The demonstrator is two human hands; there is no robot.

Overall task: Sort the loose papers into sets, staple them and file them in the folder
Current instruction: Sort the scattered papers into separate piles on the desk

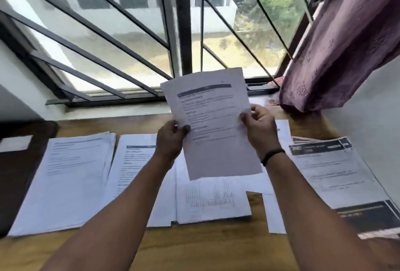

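Two hands: a single printed sheet (213, 123) is held up between them, above the bench (194, 247) and in front of the window (134, 39).
Left hand (171, 138): the sheet's left edge is pinched between thumb and curled fingers.
Right hand (260, 125): the sheet's right edge is pinched, fingers curled behind the paper; a dark band (271, 156) is worn at the wrist.
Held sheet: tilted slightly, dark header bar at its top, lines of text blurred and not readable.
Far-left stack (65, 180): laid flat on the bench, well left of the left hand.
Second stack (134, 175): laid just beside it, partly hidden under the left forearm.
Middle stack (212, 201): found below the held sheet, between the two forearms.
Right-hand papers (333, 175): spread right of the right forearm, dark headers and a dark lower block visible.
Curtain (337, 50): purple, hung beyond the right hand.
Dark object (19, 162): seen at the far left edge, a pale label on it; what it is cannot be told.
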